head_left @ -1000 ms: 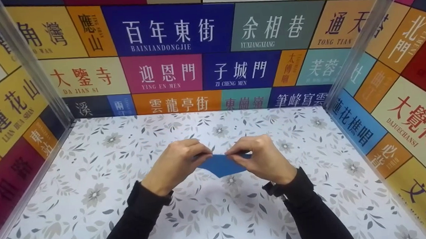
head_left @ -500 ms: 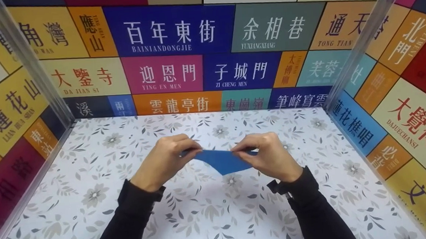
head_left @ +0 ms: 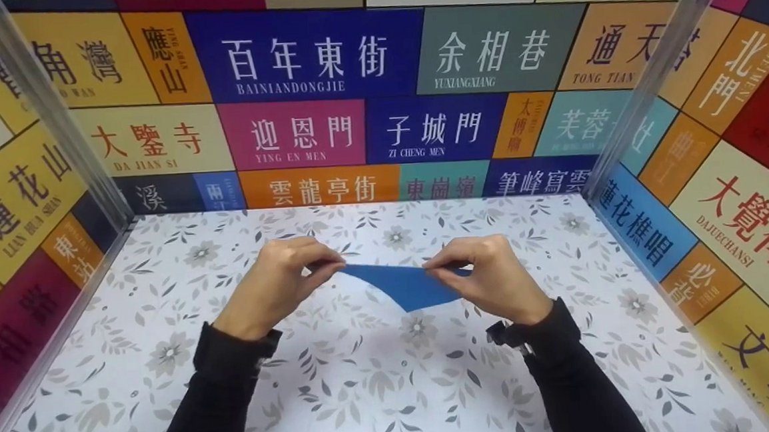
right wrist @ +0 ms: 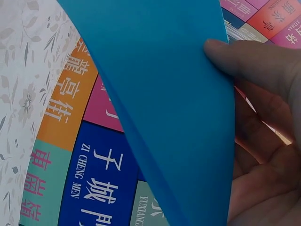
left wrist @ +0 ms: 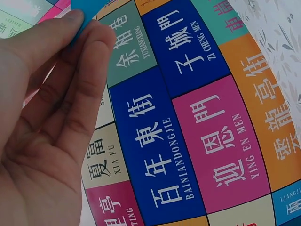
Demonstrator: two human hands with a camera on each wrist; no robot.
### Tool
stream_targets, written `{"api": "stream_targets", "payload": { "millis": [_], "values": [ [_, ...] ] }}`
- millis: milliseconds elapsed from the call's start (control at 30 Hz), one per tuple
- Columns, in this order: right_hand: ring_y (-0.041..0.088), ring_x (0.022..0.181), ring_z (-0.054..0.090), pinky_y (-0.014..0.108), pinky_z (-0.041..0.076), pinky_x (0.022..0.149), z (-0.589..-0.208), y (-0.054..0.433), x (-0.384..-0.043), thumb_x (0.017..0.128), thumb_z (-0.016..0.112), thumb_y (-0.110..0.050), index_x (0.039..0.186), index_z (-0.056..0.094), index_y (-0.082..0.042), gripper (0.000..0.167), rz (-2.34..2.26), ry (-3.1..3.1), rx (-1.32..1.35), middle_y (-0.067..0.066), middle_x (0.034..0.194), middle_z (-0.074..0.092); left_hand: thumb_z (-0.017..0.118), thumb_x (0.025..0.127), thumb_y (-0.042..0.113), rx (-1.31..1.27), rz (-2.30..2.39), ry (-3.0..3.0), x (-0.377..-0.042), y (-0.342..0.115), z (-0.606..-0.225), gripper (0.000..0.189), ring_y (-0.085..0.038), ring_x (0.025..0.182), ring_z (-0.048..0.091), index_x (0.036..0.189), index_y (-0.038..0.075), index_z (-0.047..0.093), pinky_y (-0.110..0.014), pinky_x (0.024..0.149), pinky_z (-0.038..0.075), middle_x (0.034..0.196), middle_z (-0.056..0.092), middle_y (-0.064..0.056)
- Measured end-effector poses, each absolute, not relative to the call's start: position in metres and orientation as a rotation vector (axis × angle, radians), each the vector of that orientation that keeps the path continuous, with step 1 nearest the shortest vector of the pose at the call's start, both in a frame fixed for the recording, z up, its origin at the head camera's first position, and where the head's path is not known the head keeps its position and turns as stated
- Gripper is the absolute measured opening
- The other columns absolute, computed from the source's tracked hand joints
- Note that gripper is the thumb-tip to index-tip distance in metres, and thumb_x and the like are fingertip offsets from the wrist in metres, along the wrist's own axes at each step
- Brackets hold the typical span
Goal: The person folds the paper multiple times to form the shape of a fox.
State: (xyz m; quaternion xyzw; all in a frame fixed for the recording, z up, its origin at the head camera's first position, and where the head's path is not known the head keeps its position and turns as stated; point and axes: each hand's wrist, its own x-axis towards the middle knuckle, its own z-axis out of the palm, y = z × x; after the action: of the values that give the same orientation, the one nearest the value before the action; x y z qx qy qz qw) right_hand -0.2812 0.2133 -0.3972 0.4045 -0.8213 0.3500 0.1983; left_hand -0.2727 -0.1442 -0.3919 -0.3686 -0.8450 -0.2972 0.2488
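A blue sheet of paper (head_left: 398, 283) is held up above the table, its top edge stretched between both hands and a pointed part hanging down. My left hand (head_left: 272, 286) pinches its left tip between thumb and forefinger. Only a bit of the blue paper (left wrist: 86, 6) shows past those fingertips in the left wrist view. On the other side, my right hand (head_left: 492, 279) pinches the top edge, with the thumb on the paper's near face. The right wrist view shows the blue paper (right wrist: 164, 70) large, with a second layer or fold along one edge. The right end is partly hidden behind the right hand.
The white table (head_left: 342, 392) has a grey floral pattern. A back wall (head_left: 308, 54) of coloured name panels stands behind it, with similar side walls left and right. Clear corner strips (head_left: 643, 73) run up where the walls meet.
My left hand has moved left and slightly up with the paper's tip, so more of the top edge shows between the hands. My right hand has shifted slightly right and up.
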Motion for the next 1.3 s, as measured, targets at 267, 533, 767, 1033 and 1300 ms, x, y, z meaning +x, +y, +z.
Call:
{"api": "stream_targets", "payload": {
  "millis": [267,533,767,1033,1300],
  "values": [
    [0.018,0.092,0.088,0.020,0.069,0.088,-0.398,0.215,-0.283,0.097,0.090,0.005,0.109,0.092,-0.010,0.019,0.981,-2.307,1.128,0.003,0.104,0.091,0.092,0.101,0.009,-0.979,-0.799,-2.320,-0.273,-0.154,-0.389,0.007,-0.018,0.085,0.082,0.108,0.010,0.091,-0.033,0.079,0.071,0.098,0.088,-0.005],
    [0.018,0.093,0.088,0.014,0.066,0.091,-0.397,0.225,-0.286,0.095,0.093,0.002,0.108,0.093,-0.011,0.019,0.916,-2.294,1.081,0.001,0.103,0.091,0.092,0.100,0.006,-0.893,-0.795,-2.314,-0.275,-0.170,-0.384,0.009,-0.019,0.086,0.081,0.108,0.009,0.091,-0.036,0.080,0.071,0.099,0.089,-0.006],
    [0.017,0.093,0.087,0.012,0.064,0.091,-0.399,0.226,-0.285,0.098,0.093,-0.003,0.108,0.093,-0.010,0.013,0.909,-2.326,1.050,0.002,0.103,0.091,0.092,0.100,0.006,-0.903,-0.785,-2.286,-0.275,-0.169,-0.382,0.009,-0.018,0.085,0.080,0.108,0.010,0.091,-0.036,0.079,0.070,0.097,0.087,-0.005],
    [0.019,0.092,0.087,0.008,0.062,0.091,-0.399,0.224,-0.284,0.099,0.090,-0.002,0.108,0.093,-0.011,0.012,0.923,-2.314,1.071,0.003,0.103,0.091,0.091,0.100,0.005,-0.935,-0.785,-2.258,-0.273,-0.162,-0.384,0.008,-0.018,0.088,0.082,0.108,0.009,0.090,-0.035,0.082,0.071,0.098,0.087,-0.006],
    [0.018,0.091,0.087,0.009,0.062,0.090,-0.399,0.222,-0.285,0.098,0.090,0.000,0.107,0.093,-0.011,0.015,0.919,-2.303,1.082,0.002,0.101,0.091,0.092,0.102,0.010,-0.942,-0.746,-2.262,-0.269,-0.153,-0.386,0.007,-0.015,0.089,0.081,0.108,0.010,0.090,-0.032,0.084,0.071,0.096,0.085,-0.004]
  ]
}}
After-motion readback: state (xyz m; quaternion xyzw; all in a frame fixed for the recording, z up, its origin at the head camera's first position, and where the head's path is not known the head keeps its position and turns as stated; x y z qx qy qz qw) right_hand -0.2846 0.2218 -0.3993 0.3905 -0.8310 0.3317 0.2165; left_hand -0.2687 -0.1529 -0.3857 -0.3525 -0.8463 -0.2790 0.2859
